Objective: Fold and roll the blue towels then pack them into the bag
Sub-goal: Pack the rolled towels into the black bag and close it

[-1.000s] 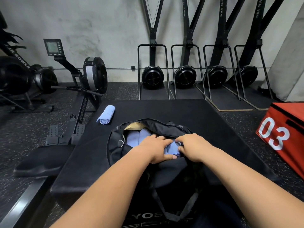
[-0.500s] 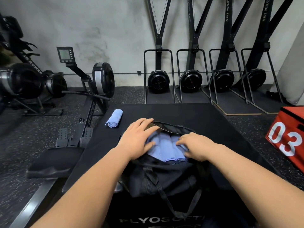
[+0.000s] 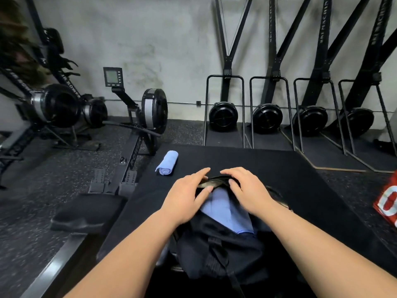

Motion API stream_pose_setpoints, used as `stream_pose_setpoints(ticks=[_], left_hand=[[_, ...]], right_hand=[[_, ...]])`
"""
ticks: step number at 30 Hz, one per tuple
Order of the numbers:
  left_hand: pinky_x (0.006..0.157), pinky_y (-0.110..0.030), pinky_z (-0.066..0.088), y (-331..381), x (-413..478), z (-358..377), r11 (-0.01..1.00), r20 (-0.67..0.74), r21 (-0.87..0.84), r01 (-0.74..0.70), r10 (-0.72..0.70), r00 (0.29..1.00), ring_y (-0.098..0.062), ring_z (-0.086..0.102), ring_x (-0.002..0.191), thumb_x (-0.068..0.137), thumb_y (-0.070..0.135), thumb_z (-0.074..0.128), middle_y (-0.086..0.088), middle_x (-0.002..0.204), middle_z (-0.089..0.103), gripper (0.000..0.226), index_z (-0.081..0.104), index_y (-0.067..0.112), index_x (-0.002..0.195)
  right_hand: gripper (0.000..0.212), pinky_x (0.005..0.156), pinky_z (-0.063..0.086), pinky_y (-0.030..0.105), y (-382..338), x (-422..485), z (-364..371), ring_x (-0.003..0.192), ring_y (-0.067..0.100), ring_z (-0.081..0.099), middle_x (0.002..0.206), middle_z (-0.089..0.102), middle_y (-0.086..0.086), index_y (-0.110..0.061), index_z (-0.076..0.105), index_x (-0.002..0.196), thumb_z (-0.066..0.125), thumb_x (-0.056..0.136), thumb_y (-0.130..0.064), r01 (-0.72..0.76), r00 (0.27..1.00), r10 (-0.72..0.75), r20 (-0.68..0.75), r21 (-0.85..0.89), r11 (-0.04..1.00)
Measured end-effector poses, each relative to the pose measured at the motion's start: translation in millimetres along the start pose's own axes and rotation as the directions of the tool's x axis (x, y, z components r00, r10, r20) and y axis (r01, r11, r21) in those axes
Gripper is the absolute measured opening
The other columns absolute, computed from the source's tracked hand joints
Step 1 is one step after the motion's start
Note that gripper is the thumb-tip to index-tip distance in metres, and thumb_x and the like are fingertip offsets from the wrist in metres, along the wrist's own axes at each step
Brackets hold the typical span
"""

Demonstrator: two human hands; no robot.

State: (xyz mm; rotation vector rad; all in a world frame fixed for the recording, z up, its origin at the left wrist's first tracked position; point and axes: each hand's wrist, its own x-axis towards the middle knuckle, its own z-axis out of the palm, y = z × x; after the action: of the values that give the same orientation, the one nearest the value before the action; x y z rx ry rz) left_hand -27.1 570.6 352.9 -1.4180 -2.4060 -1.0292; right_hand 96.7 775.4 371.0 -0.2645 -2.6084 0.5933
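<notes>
A black bag lies on a black padded platform right in front of me. Rolled blue towels show side by side through its opening. My left hand grips the far rim of the bag, fingers laid over the top and thumb underneath. My right hand curls its fingers over the same rim, just to the right; its thumb is hidden. Another rolled blue towel lies alone on the platform, beyond and to the left of the bag.
A rowing machine runs along the platform's left side, its seat near my left arm. Several ski machines stand against the back wall. A red box sits at the right edge on the rubber floor.
Both hands have left the towels and moved forward to the bag's far rim, close together. The bag's opening looks narrower. The view has tilted up.
</notes>
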Motion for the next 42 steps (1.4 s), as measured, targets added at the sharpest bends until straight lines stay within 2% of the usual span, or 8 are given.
stream_pose_setpoints(ticks=[6, 13, 23, 29, 33, 37, 39, 42], left_hand=[[0.115, -0.029, 0.036, -54, -13, -9, 0.984, -0.019, 0.004, 0.180, -0.180, 0.984, -0.009, 0.046, 0.138, 0.107, 0.056, 0.044, 0.012, 0.146, 0.058, 0.055, 0.041, 0.036, 0.158], [0.118, -0.038, 0.037, -118, -22, -17, 0.943, 0.013, 0.133, 0.305, -0.309, 0.951, -0.020, 0.047, 0.141, 0.101, 0.067, 0.029, 0.005, 0.153, 0.055, 0.071, 0.047, 0.026, 0.156], [0.119, -0.036, 0.034, -185, -22, 13, 0.888, 0.018, 0.231, 0.397, -0.412, 0.911, -0.022, 0.045, 0.143, 0.108, 0.056, 0.037, 0.004, 0.157, 0.051, 0.058, 0.048, 0.022, 0.154], [0.128, -0.037, 0.019, -209, -17, 34, 0.805, 0.022, 0.379, 0.457, -0.502, 0.865, -0.025, 0.025, 0.155, 0.091, 0.070, -0.005, 0.003, 0.169, 0.032, 0.093, 0.034, 0.026, 0.163], [0.128, -0.040, 0.016, -214, -19, 44, 0.771, -0.015, 0.406, 0.490, -0.531, 0.847, -0.022, 0.013, 0.158, 0.105, 0.067, 0.012, 0.006, 0.172, 0.022, 0.074, 0.023, 0.027, 0.166], [0.128, -0.041, 0.018, -212, -21, 47, 0.766, -0.029, 0.430, 0.478, -0.518, 0.855, -0.023, 0.017, 0.158, 0.104, 0.067, 0.013, 0.005, 0.171, 0.027, 0.075, 0.024, 0.026, 0.166], [0.127, -0.041, 0.020, -213, -21, 48, 0.764, -0.030, 0.436, 0.476, -0.517, 0.856, -0.023, 0.019, 0.157, 0.104, 0.067, 0.014, 0.005, 0.171, 0.029, 0.075, 0.026, 0.025, 0.165], [0.126, -0.043, 0.024, -215, -22, 51, 0.760, -0.052, 0.440, 0.478, -0.510, 0.858, -0.025, 0.024, 0.156, 0.105, 0.066, 0.018, 0.003, 0.168, 0.036, 0.074, 0.032, 0.023, 0.164]], right_hand=[[0.032, 0.107, 0.045, 0.040, -16, 53, 26, 0.126, 0.017, 0.055, 0.135, 0.063, -0.010, -0.036, 0.066, 0.134, 0.055, 0.104, -0.030, 0.006, 0.994, 0.003, 0.111, -0.073, 0.997], [0.027, 0.097, 0.051, 0.035, -39, 122, 53, 0.095, 0.011, 0.062, 0.107, 0.067, -0.014, -0.036, 0.071, 0.122, 0.070, 0.095, -0.031, -0.031, 0.970, 0.039, 0.239, -0.039, 0.999], [0.035, 0.098, 0.051, 0.033, -49, 191, 105, 0.102, 0.013, 0.062, 0.113, 0.063, -0.010, -0.035, 0.067, 0.132, 0.067, 0.097, -0.038, -0.023, 0.898, 0.077, 0.434, -0.130, 0.991], [0.045, 0.097, 0.047, 0.032, -46, 219, 141, 0.103, 0.014, 0.055, 0.119, 0.062, -0.006, -0.034, 0.057, 0.143, 0.064, 0.099, -0.039, 0.009, 0.847, 0.098, 0.523, -0.199, 0.980], [0.055, 0.100, 0.048, 0.036, -38, 232, 171, 0.109, 0.017, 0.055, 0.131, 0.061, -0.002, -0.033, 0.047, 0.152, 0.064, 0.099, -0.040, -0.020, 0.831, 0.126, 0.541, -0.196, 0.980], [0.072, 0.100, 0.047, 0.038, -35, 240, 201, 0.122, 0.028, 0.057, 0.135, 0.061, 0.007, -0.033, 0.028, 0.163, 0.062, 0.101, -0.043, -0.059, 0.829, 0.144, 0.540, -0.172, 0.983], [0.071, 0.098, 0.047, 0.039, -38, 245, 215, 0.117, 0.030, 0.058, 0.138, 0.059, 0.010, -0.037, 0.022, 0.164, 0.056, 0.103, -0.050, -0.084, 0.829, 0.146, 0.539, -0.138, 0.987], [0.060, 0.102, 0.042, 0.042, -42, 251, 235, 0.126, 0.035, 0.053, 0.146, 0.052, 0.017, -0.047, 0.018, 0.162, 0.037, 0.107, -0.060, -0.130, 0.839, 0.161, 0.520, -0.095, 0.987]])
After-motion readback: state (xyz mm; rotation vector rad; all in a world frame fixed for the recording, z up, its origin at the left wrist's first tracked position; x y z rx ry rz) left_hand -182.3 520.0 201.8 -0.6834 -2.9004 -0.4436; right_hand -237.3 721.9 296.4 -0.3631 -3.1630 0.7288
